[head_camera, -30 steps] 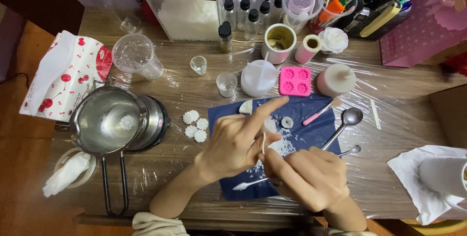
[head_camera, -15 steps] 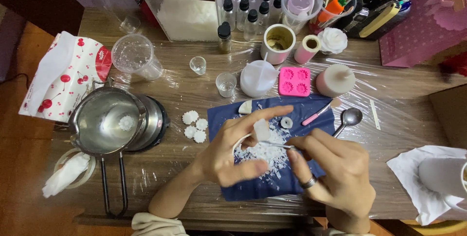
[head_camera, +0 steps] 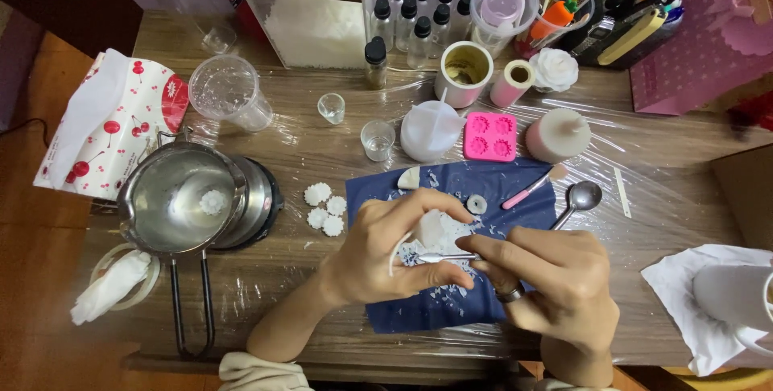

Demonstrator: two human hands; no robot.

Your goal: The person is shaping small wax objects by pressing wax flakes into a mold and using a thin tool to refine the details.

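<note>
Wax piece (head_camera: 432, 228) between left fingers (head_camera: 419, 202)

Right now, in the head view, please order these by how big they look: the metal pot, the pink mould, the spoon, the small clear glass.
1. Metal pot, clearly largest.
2. Spoon and pink mould: similar overall, so I leave them unranked.
3. Small clear glass, smallest.

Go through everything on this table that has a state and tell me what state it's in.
Left hand: gripping a white wax piece.
Right hand: pinching a thin metal tool against it.
Metal pot: open, one white flower inside.
Pink mould: cavities empty.
Dark-capped bottles: closed.
Spoon: lying unused.
</note>
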